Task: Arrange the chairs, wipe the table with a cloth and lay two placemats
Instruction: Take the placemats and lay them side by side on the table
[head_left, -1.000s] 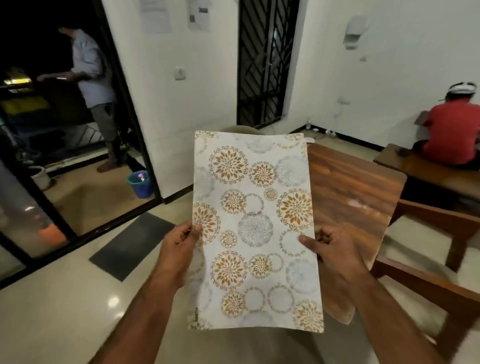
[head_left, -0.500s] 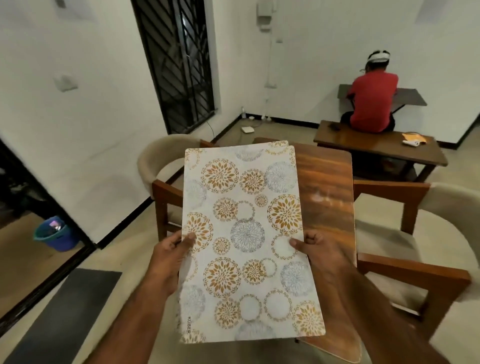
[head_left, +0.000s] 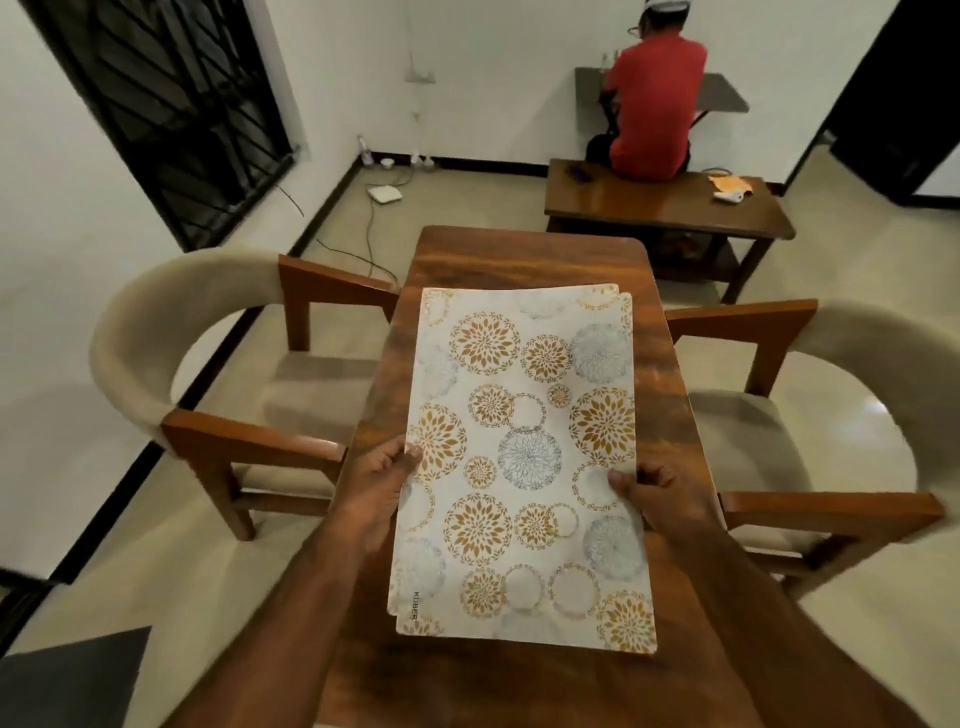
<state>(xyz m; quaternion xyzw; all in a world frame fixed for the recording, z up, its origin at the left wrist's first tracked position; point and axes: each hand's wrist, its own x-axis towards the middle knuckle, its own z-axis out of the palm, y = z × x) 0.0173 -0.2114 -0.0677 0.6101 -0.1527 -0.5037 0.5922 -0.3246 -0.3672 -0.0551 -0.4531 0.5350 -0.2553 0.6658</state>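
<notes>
I hold a stack of white placemats (head_left: 524, 452) printed with gold and grey flower circles, flat above the narrow wooden table (head_left: 524, 260). A second mat's edge peeks out at the far right corner and near left corner. My left hand (head_left: 376, 480) grips the stack's left edge and my right hand (head_left: 657, 493) grips its right edge. One beige cushioned chair with wooden arms (head_left: 208, 374) stands on the table's left and another (head_left: 831, 395) on its right, both facing the table.
A wooden bench (head_left: 670, 202) stands beyond the table, with a person in a red shirt (head_left: 654, 98) sitting on it, back to me. Cables and a white device (head_left: 385, 194) lie on the floor by the wall. A dark doormat (head_left: 72, 675) lies at lower left.
My view has swung right and down, so the table is now straight ahead with a chair on each side. The placemats, still in both hands, have come lower and flat over the tabletop.
</notes>
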